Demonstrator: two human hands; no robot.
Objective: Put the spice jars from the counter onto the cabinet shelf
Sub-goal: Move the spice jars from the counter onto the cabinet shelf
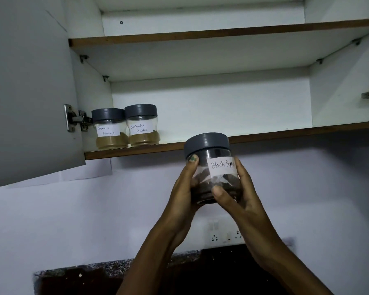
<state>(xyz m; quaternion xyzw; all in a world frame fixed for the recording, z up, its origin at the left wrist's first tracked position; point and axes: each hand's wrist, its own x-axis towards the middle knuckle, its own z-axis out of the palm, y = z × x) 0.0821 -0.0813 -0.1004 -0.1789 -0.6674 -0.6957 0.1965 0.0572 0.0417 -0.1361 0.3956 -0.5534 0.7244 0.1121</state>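
Note:
A clear jar with a grey lid and a "Black Pepper" label [213, 165] is held up in front of the lower cabinet shelf [285, 132], just below its brown front edge. My left hand [185, 188] wraps its left side and my right hand [241, 194] grips its right side and base. Two similar grey-lidded jars stand upright on the shelf's left end, side by side: "Garam Masala" [109, 128] and "Coriander Powder" [142, 125].
The grey cabinet door [28, 86] hangs open at the left on a metal hinge [77, 119]. An upper shelf [222, 31] runs above. A wall socket panel [224, 233] sits below my hands. The dark counter [83, 277] lies at the bottom.

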